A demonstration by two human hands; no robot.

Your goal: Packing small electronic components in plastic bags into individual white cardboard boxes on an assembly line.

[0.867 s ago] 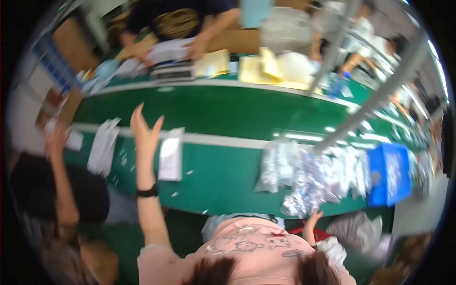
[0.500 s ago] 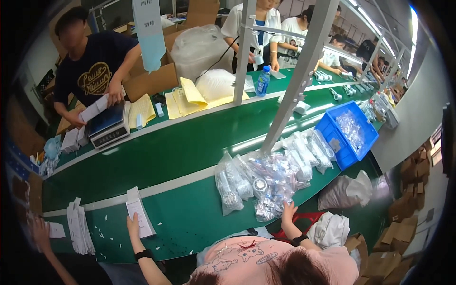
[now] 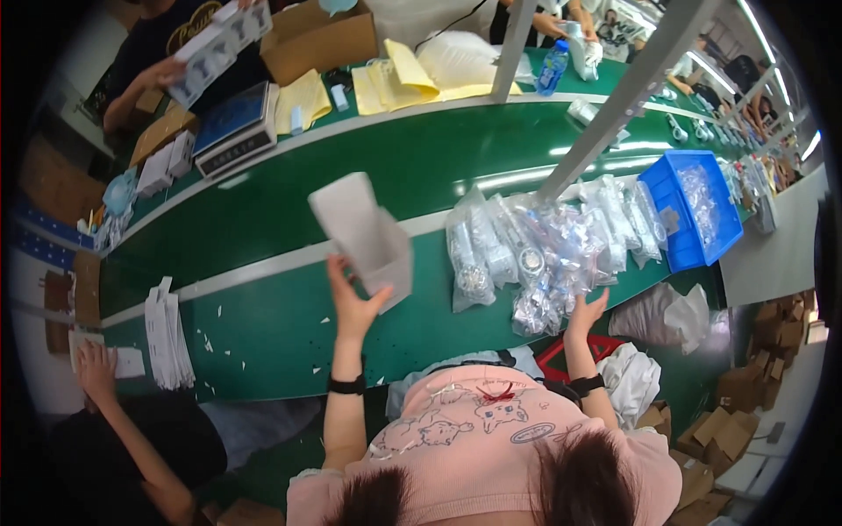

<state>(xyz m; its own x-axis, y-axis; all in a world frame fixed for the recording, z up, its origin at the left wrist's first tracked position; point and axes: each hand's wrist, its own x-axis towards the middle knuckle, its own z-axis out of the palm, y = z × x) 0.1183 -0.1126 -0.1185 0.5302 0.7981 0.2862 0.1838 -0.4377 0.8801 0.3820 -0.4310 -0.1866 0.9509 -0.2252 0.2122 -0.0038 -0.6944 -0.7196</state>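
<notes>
My left hand [image 3: 353,309] grips a white cardboard box [image 3: 390,254] low on its side, thumb in front. The box stands opened out above the green table, its flap raised and its inside showing. My right hand [image 3: 586,314] is at the near edge of a heap of small clear bags [image 3: 548,298] with shiny parts in them. Its fingers are apart, with the fingertips against or just beside the bags; I cannot tell which. Around the heap lie longer clear bags [image 3: 471,263] holding white and chrome shower heads.
A blue bin [image 3: 693,254] of bagged parts stands right of the heap. Flat folded cartons [image 3: 168,337] lie at left, near a co-worker's hand [image 3: 96,368]. A slanted metal post [image 3: 614,110] rises behind the bags. Across the green belt [image 3: 368,158], another person holds white boxes [image 3: 215,61].
The flat carton in my left hand has been lifted and opened into a box, moved rightward. My right hand stays by the bags. The view has shifted; the person across now holds the boxes higher.
</notes>
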